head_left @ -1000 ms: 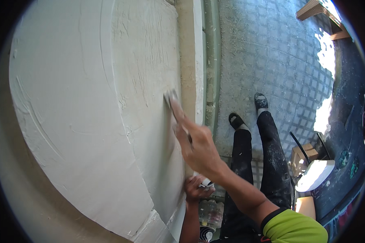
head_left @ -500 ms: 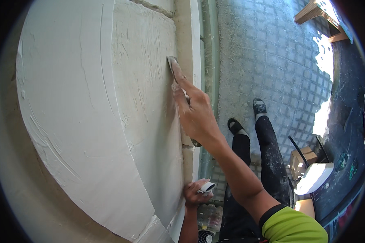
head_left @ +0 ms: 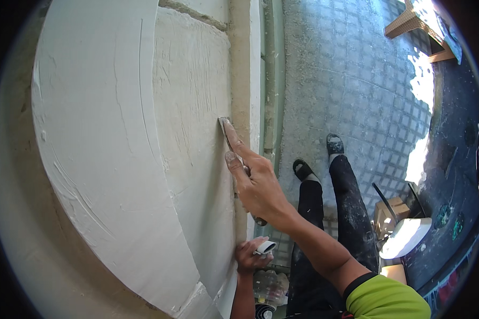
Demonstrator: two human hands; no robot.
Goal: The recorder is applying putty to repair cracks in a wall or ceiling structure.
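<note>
My right hand [head_left: 265, 186] is closed round the handle of a putty knife [head_left: 223, 123], its index finger stretched along the blade. The blade's tip rests against a rough cream-coloured wall panel [head_left: 191, 143] near its right edge. To the left a smooth band of white plaster [head_left: 90, 122] runs beside the panel, with thin ridges and scratches in it. Lower down, my left hand [head_left: 246, 259] is closed on a white hollow piece with a dark oval opening [head_left: 265, 246]; its kind is unclear. That hand is next to the wall's lower right edge.
Paved floor [head_left: 351, 74] lies to the right, with my legs and dark sandals [head_left: 304, 170] over it. A woven tan piece of furniture [head_left: 404, 24] stands at the far right. Cardboard boxes [head_left: 388, 217] and a white object [head_left: 408, 237] are nearer; clear plastic bottles [head_left: 271, 284] sit below my left hand.
My right hand has drawn the putty knife nearer to me along the panel's right edge. The whole view has shifted slightly. My left hand still grips the white hollow piece.
</note>
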